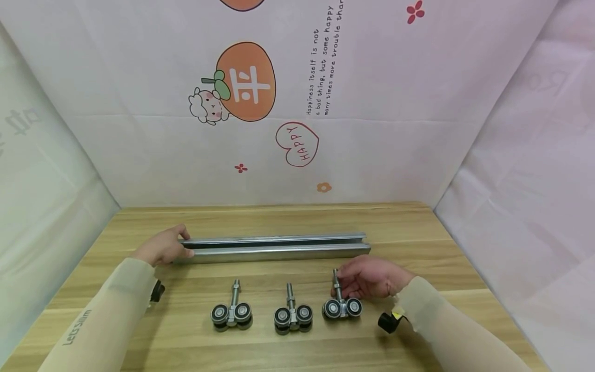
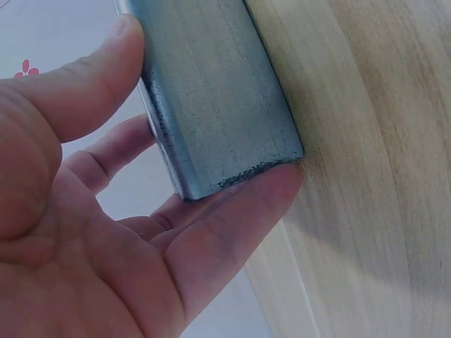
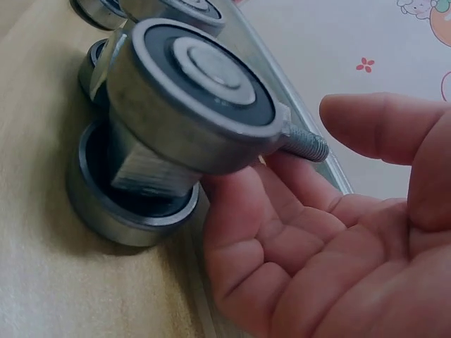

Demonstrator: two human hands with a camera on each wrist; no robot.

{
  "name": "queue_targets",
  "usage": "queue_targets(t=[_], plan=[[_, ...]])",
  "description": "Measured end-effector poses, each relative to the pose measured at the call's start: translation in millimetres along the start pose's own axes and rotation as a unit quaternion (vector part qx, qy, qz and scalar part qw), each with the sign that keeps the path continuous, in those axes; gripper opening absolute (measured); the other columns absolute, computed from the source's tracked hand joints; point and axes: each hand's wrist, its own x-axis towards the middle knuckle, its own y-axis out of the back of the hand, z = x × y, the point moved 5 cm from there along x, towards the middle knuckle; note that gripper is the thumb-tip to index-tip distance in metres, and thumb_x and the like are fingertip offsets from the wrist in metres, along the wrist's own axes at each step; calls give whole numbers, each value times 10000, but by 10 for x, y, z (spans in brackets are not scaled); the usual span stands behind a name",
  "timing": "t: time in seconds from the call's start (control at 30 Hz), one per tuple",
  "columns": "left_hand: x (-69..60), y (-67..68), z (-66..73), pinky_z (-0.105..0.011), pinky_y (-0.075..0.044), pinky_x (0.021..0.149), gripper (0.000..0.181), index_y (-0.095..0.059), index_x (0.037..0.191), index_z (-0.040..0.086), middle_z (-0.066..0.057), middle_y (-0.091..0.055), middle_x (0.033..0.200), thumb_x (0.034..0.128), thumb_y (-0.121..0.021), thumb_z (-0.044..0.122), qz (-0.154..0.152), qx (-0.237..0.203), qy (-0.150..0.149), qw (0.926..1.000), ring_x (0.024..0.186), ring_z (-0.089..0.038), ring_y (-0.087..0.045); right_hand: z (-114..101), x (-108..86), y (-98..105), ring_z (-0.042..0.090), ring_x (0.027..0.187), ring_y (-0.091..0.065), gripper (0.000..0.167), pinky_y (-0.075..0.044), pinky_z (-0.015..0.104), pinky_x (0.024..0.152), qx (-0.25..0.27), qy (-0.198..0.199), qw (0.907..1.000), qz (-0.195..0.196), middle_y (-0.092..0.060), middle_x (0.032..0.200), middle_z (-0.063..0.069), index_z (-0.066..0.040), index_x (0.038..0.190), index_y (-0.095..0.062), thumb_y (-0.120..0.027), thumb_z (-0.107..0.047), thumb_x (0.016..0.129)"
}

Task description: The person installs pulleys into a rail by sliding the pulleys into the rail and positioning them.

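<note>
Rightmost trolley (image 1: pixel 343 308) may tip if the right fingers (image 3: pixel 236 215), loosely curled, thumb clear, knock its bolt (image 1: pixel 336 279); left fingers (image 2: pixel 229 243) grip the rail (image 1: pixel 276 254).

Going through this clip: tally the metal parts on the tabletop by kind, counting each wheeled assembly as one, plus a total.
Trolleys: 3
Rail: 1
Total: 4

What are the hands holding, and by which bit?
Left hand: the metal rail, by its left end. Right hand: at a roller's bolt; grip unclear.
</note>
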Motion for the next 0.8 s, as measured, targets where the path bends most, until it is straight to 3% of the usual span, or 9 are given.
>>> queue_targets(t=[0.53,0.8], plan=[[7,-3,-15,-417,-487,685,510,-472,1285,-31,-330,-551,1240,931,-721,239,12,5,35,10000,888,-326,-586,25,2,38,241,831,-695,247,-535,300,686,-153,63,9986,508,-683,1075,270,65,1073,-607,-582,-166,992],[17,-4,-17,-394,-434,651,516,-468,1289,-25,-287,-587,1174,931,-721,245,-10,-7,30,10000,793,-302,-548,5,3,62,242,813,-690,241,-532,298,668,-209,205,9970,716,-690,1056,261,67,1059,-611,-577,-163,996]])
